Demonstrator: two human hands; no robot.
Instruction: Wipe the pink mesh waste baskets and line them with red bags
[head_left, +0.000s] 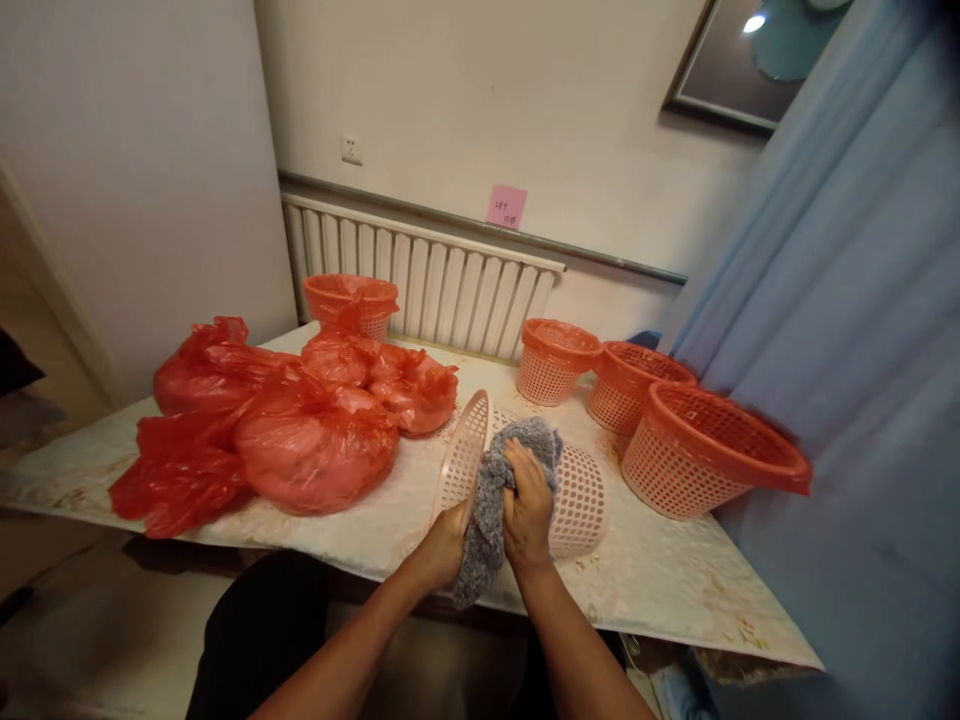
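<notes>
A pale pink perforated plastic basket [579, 505] lies on its side at the front of the table, its opening facing left. My left hand [444, 545] is closed around the basket's near rim. With bent fingers, my right hand [527, 500] grips a grey fluffy cloth [489, 510] and presses it against the basket's outer side. The cloth hangs down beside my left hand past the table edge and covers the middle of the basket. Part of my left fingers is hidden behind the rim.
Knotted red plastic bags [319, 450] with contents lie at the left. A bag-lined basket [351, 296] stands behind them. Three more lined baskets, the nearest one [682, 460] largest in view, line the right side by a blue curtain [840, 400]. A radiator [427, 285] runs behind the table [675, 590].
</notes>
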